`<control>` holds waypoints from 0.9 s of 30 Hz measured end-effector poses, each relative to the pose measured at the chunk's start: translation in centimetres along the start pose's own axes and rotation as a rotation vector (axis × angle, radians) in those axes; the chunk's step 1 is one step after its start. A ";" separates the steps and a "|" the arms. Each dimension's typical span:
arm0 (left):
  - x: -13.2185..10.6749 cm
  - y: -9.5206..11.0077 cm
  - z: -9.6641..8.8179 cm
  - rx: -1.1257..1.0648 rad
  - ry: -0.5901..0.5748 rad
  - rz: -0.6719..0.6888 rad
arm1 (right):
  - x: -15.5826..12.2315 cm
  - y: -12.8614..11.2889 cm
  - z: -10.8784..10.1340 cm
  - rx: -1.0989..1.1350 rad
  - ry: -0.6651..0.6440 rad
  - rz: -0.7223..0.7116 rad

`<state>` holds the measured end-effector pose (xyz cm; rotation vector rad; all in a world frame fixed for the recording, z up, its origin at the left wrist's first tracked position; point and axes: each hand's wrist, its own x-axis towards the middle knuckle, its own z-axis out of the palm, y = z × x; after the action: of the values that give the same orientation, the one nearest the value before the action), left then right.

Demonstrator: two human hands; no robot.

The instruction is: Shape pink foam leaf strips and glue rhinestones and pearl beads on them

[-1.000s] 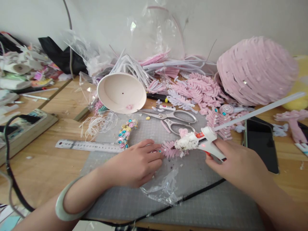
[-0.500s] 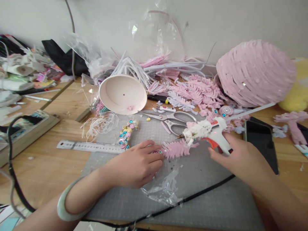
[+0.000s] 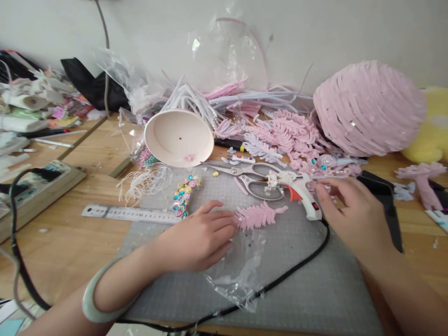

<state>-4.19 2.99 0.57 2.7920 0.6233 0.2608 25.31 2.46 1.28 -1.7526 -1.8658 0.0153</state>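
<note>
A pink fuzzy chenille leaf (image 3: 257, 216) lies on the grey cutting mat (image 3: 297, 298). Fingertips of my left hand (image 3: 205, 235) close over its left end; my thumb is hidden. The white hot glue gun (image 3: 310, 203), its orange trigger showing, rests on its side with its nozzle over the scissors (image 3: 257, 184). Just right of the gun is my right hand (image 3: 353, 212), fingers curved and apart, near the glue stick at the gun's back. A jewelled band (image 3: 185, 196) with blue, pink and gold stones sits beyond my left hand.
A steel ruler (image 3: 129, 213) and white thread (image 3: 149, 184) lie left. Behind stand a cream bowl (image 3: 178, 137) and a pink wrapped dome (image 3: 369, 109), with pink leaves (image 3: 280, 128) between. The gun's black cord (image 3: 294, 270) crosses the mat over a clear plastic bag (image 3: 238, 287). A dark phone (image 3: 388, 200) lies right.
My right hand has let go of the glue gun and moved slightly right. The gun now lies down, its handle lower and left. The beads by my left fingertips are now covered.
</note>
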 end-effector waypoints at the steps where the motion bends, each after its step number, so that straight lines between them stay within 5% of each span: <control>1: 0.1 0.1 -0.1 -0.025 0.050 -0.021 | -0.2 -0.6 -0.3 0.062 0.000 -0.013; 5: 0.2 0.6 -0.4 -0.086 0.263 -0.056 | -0.9 -4.4 -0.8 0.338 -0.294 -0.054; 11: 0.0 1.0 -0.3 -0.033 0.454 -0.057 | -1.5 -8.2 0.5 0.561 -0.453 -0.306; 27: -0.2 1.1 -0.4 0.061 0.466 0.105 | -1.7 -8.4 2.0 0.799 -0.809 0.019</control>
<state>-4.05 2.06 1.27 2.8369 0.5873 0.9462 16.76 0.44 2.12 -1.2377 -1.9068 1.4444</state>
